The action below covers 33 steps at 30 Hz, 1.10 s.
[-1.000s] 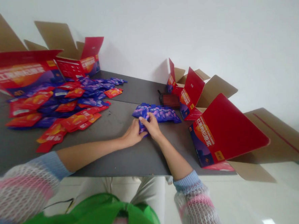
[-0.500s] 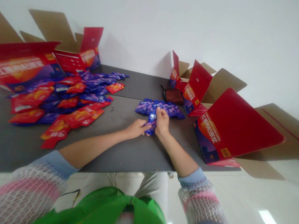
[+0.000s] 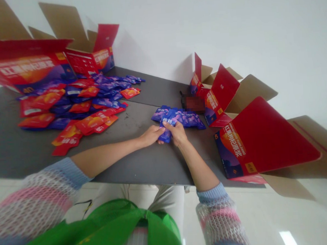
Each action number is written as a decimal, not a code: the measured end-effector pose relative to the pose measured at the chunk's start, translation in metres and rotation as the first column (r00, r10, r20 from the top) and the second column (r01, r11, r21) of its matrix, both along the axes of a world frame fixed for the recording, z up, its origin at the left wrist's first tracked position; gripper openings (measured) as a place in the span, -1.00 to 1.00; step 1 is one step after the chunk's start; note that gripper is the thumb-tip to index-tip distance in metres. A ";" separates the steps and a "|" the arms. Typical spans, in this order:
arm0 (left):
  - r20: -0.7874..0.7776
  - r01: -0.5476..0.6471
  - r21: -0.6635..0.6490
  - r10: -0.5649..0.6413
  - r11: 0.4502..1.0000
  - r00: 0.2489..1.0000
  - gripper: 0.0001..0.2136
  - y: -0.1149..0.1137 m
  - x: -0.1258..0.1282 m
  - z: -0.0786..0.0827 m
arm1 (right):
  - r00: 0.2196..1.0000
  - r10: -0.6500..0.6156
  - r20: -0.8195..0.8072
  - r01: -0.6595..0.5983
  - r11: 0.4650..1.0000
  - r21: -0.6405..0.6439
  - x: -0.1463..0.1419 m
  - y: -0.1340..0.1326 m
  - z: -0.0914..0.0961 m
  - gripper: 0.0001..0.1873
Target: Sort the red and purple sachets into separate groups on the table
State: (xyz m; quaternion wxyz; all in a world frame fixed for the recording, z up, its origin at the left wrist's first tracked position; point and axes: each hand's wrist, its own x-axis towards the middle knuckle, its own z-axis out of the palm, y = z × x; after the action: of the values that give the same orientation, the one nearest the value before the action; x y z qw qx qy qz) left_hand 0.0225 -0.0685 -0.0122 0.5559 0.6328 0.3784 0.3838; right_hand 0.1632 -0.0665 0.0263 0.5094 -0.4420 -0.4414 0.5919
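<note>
Both my hands meet near the middle of the dark grey table [image 3: 144,164]. My left hand [image 3: 150,135] and my right hand [image 3: 176,132] are closed together on a small stack of purple packets [image 3: 166,128], held just above the tabletop. Right behind my hands lies a short row of more purple packets [image 3: 185,118]. A big loose heap of red and purple packets [image 3: 76,103] covers the table's left part.
Open red cartons stand around: two at the far left [image 3: 29,68] [image 3: 93,58], one at the back right [image 3: 214,97], and a large one [image 3: 253,143] at the right table edge. A dark small object [image 3: 192,103] lies behind the packet row. A green bag [image 3: 109,233] sits in my lap.
My hands gathered purple packets from the row, lifted and turned them upright, and now hold them lower again in front of the row. The view shifted slightly.
</note>
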 end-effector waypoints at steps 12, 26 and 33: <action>-0.021 0.157 -0.067 -0.158 0.985 0.987 -0.75 0.014 -0.002 -0.007 | 0.964 -0.264 0.006 0.264 0.964 0.024 -0.011 0.002 -0.011 -0.49; 0.233 0.012 -0.122 0.016 0.992 0.972 -0.60 0.016 0.000 -0.011 | 0.959 -0.017 0.283 -0.051 0.972 0.228 0.001 0.010 -0.014 -0.48; 0.079 -0.245 0.173 0.234 0.954 0.969 -0.59 0.010 0.001 -0.005 | 0.840 -0.309 0.446 0.095 0.893 0.441 -0.010 0.005 -0.027 -0.60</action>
State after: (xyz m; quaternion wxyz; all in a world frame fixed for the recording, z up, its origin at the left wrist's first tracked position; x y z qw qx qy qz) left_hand 0.0235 -0.0588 -0.0174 0.4561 0.6188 0.3996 0.4994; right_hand 0.1532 -0.0620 -0.0007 0.5163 -0.5121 -0.6205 0.2936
